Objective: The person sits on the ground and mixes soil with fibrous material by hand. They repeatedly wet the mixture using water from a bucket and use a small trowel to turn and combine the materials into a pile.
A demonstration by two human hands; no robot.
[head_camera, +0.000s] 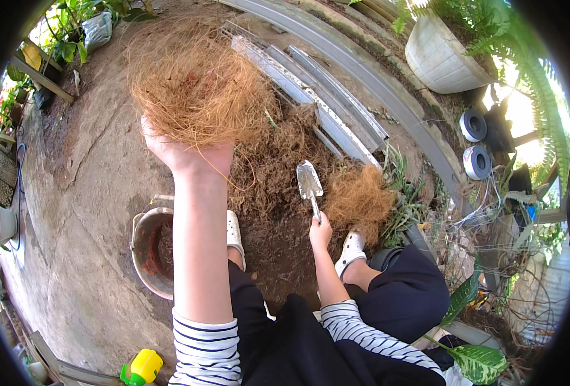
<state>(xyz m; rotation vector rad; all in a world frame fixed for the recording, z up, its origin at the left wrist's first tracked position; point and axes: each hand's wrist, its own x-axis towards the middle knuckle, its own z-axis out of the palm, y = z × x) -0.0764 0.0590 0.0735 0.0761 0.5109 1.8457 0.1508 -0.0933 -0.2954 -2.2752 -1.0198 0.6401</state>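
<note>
A large loose tuft of brown coconut fibre (203, 87) rests on my left hand (188, 147), which is raised toward the camera and hides part of the ground behind it. My right hand (320, 231) grips the handle of a metal hand trowel (309, 179); its blade points away from me over the soil. Beside the trowel, to the right, lies a second clump of coconut fibre (362, 195). Dark soil mixed with fibres (270, 178) is heaped between my feet. A bucket (151, 282) with some soil inside stands left of my left forearm, partly hidden by it.
Metal channel strips (323, 103) lie beyond the heap. A white planter (444, 58) with a fern stands at upper right, near two tape-like rolls (477, 162). Cut green leaves (403, 188) lie right of the fibre. A yellow spray bottle (145, 366) is at lower left.
</note>
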